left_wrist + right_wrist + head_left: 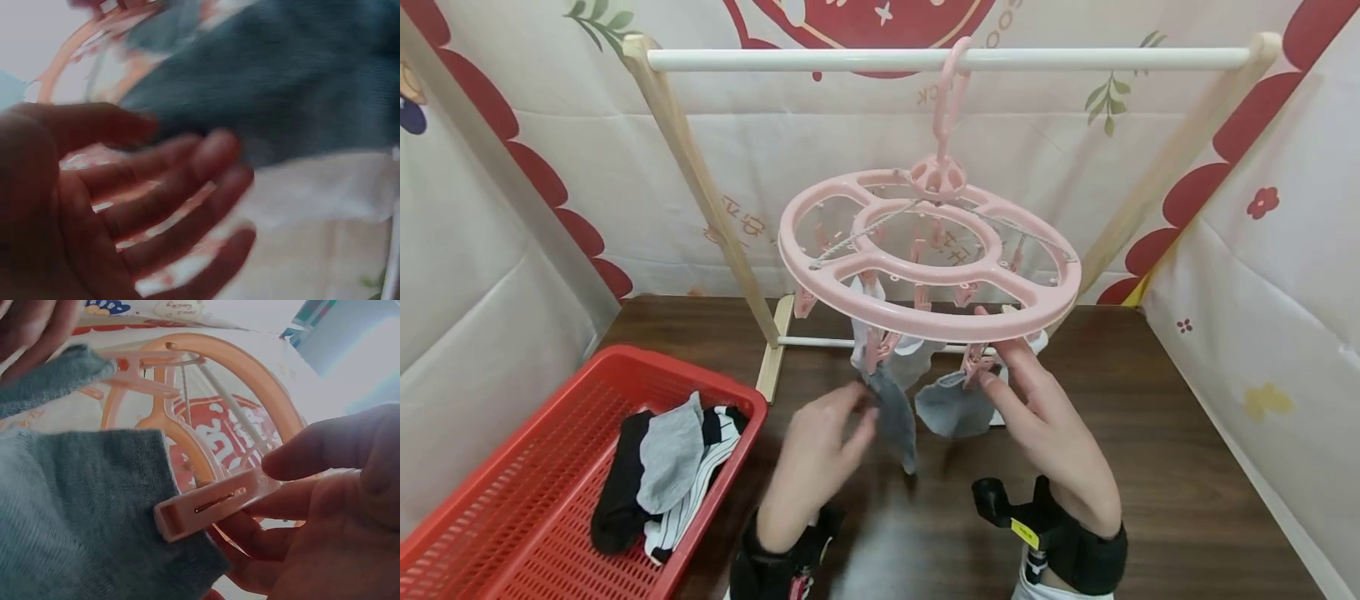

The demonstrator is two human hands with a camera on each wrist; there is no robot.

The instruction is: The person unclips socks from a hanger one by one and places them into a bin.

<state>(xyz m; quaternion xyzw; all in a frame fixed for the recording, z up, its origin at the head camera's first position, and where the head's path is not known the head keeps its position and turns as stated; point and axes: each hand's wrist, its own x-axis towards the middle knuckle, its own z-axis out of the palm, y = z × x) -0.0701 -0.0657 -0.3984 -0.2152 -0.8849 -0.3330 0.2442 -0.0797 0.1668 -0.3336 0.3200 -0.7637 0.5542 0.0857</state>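
A round pink drying hanger [1052,312] carries several clips and hanging socks. My right hand [1048,425] pinches a pink clothespin [215,503] between thumb and fingers. That clothespin's jaws are on the cuff of a grey-blue sock [94,506], which hangs below the hanger's front rim [955,408]. Left of it, another grey-blue sock [893,412] hangs from a second clip [874,348]. Beside that sock is my left hand [820,450], fingers loosely bent and spread, thumb and fingertips at its edge in the blurred left wrist view.
The hanger hooks over a white rod [1112,59] on a wooden frame [700,187]. A red basket [497,475] stands at the left with a grey sock [672,454], a black one [617,492] and striped ones [696,492]. Paler socks [913,362] hang farther back.
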